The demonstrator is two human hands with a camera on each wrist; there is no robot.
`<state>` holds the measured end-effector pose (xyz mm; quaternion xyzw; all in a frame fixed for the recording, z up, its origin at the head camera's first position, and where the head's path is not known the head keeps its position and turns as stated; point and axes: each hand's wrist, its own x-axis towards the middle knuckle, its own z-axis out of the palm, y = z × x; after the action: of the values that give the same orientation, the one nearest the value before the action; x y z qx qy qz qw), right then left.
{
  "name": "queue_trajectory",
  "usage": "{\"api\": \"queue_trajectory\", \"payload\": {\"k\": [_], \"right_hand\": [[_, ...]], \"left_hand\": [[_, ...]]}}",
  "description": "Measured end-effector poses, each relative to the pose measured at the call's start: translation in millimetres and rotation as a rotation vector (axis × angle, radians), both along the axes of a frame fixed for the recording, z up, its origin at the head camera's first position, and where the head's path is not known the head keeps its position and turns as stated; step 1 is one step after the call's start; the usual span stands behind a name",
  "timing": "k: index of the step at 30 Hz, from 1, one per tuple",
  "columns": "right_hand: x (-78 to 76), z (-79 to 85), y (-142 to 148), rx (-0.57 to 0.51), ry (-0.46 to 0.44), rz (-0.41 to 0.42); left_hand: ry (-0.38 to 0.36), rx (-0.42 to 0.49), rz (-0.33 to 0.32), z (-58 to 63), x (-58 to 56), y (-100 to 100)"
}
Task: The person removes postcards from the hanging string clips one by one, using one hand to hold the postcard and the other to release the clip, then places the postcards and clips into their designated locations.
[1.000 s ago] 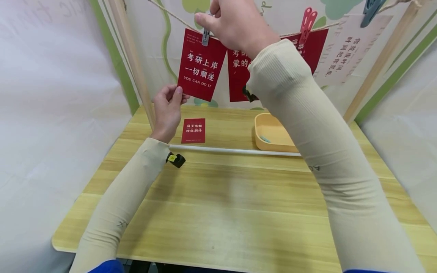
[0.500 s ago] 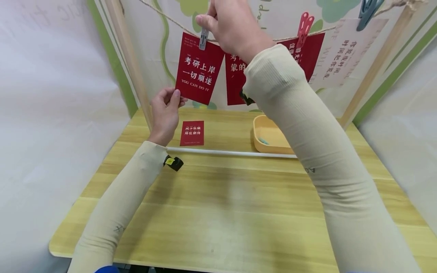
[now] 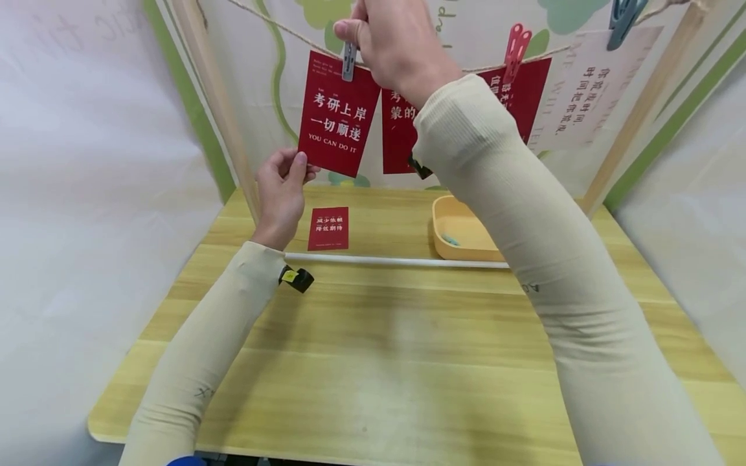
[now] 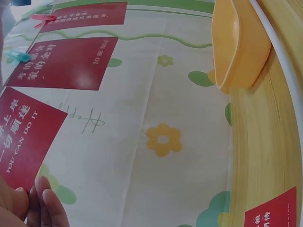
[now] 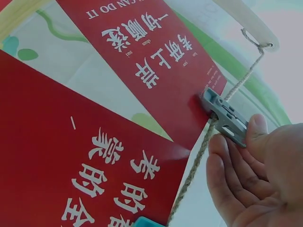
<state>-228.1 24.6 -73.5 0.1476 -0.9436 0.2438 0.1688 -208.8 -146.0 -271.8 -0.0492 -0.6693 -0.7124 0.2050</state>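
A red card (image 3: 338, 116) with white lettering hangs at the rope's left part, its top edge under a grey clothespin (image 5: 225, 113). My left hand (image 3: 281, 194) pinches the card's lower left corner between thumb and fingers. Up at the rope (image 5: 194, 168), my right hand (image 3: 402, 52) holds the tail of the grey clothespin between thumb and forefinger; the pin's jaws sit over the rope and the card's edge. Beside it hangs a second red card (image 4: 66, 64) with a teal clothespin (image 4: 19, 56), partly hidden by the right arm in the head view.
Farther right hang another red card (image 3: 533, 90) with a red clothespin (image 3: 515, 52) and a pale card (image 3: 594, 90) near a blue-grey clothespin (image 3: 625, 22). On the wooden table (image 3: 373, 362) lie a small red card (image 3: 329, 228), a white rod (image 3: 396, 261) and a yellow tray (image 3: 445, 252).
The whole head view has shifted slightly. Both hands keep their places on the card and the grey clothespin; nothing has been let go.
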Motion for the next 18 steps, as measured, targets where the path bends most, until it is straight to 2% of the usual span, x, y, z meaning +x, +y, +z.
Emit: {"api": "queue_trajectory", "payload": {"k": [6, 13, 18], "right_hand": [[1.7, -2.0, 2.5, -0.062, 0.039, -0.008], [0.5, -0.4, 7.0, -0.006, 0.108, -0.03], [0.7, -0.5, 9.0, -0.011, 0.124, -0.031]], "left_hand": [[-0.006, 0.021, -0.016, 0.1, 0.4, 1.0], [0.007, 0.019, -0.021, 3.0, -0.5, 2.9], [-0.008, 0.017, -0.021, 4.2, 0.2, 3.1]]}}
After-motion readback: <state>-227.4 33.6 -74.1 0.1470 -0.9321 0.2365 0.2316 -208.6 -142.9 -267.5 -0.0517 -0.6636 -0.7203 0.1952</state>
